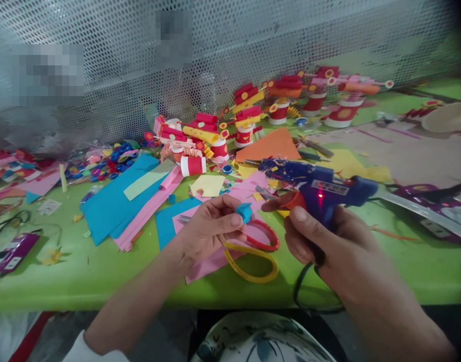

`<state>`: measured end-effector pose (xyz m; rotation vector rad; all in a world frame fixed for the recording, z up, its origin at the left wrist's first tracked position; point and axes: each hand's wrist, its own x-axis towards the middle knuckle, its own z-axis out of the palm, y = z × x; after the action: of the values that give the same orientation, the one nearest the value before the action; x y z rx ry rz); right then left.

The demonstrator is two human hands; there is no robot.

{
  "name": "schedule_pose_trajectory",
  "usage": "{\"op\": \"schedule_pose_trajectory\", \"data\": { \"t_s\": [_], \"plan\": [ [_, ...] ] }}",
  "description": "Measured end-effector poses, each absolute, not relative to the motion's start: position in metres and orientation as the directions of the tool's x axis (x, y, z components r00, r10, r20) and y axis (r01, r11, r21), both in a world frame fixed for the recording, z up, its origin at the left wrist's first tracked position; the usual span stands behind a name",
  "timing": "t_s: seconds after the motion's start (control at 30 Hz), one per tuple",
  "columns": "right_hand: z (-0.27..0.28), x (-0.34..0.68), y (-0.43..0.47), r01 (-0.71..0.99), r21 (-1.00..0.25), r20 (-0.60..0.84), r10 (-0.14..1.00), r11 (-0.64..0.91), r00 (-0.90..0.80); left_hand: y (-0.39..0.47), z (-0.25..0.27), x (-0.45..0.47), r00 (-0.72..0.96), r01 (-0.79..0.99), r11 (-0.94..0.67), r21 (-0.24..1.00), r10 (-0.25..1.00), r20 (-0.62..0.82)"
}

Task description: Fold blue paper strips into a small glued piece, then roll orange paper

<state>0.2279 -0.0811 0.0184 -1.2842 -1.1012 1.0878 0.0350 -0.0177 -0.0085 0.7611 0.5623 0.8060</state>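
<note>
Between the thumb and fingers of my left hand (211, 223) is a small folded piece of blue paper (244, 213). My right hand (328, 241) grips a blue hot glue gun (315, 188) by its handle, a finger on the orange trigger (296, 201). A red light glows on the gun's side, and a clear glue stick (423, 208) juts from its back. The nozzle points left, above and apart from the blue paper. Under my left hand lie scissors with red and yellow handles (253, 269) on pink paper (204, 264).
Paper-cup figures (245, 133) with red and yellow paper rolls line the back of the green table (140, 286), before a perforated metal panel (121, 50). Blue paper sheets (102, 216) and a heap of colourful bottle caps (117, 156) lie left. Purple devices (15, 251) sit at both sides.
</note>
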Motion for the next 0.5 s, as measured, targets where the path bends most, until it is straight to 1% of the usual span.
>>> {"op": "schedule_pose_trajectory", "data": {
  "t_s": [0.1, 0.23, 0.37, 0.5],
  "plan": [
    [0.019, 0.233, -0.088, -0.098, -0.994, -0.054, 0.991, -0.042, 0.121, -0.016, -0.008, 0.034, 0.544, -0.468, 0.485, 0.739, 0.817, -0.191],
    [0.015, 0.244, -0.098, -0.091, -0.996, -0.027, 0.989, -0.014, 0.143, -0.014, -0.008, 0.032, 0.513, -0.496, 0.471, 0.729, 0.837, -0.192],
    [0.015, 0.254, -0.105, -0.092, -0.996, -0.045, 0.953, -0.018, 0.301, -0.012, -0.006, 0.031, 0.504, -0.498, 0.453, 0.740, 0.845, -0.179],
    [0.012, 0.261, -0.112, -0.031, -0.999, -0.021, 0.955, -0.012, 0.297, -0.010, -0.006, 0.032, 0.491, -0.508, 0.439, 0.741, 0.855, -0.170]
  ]
}}
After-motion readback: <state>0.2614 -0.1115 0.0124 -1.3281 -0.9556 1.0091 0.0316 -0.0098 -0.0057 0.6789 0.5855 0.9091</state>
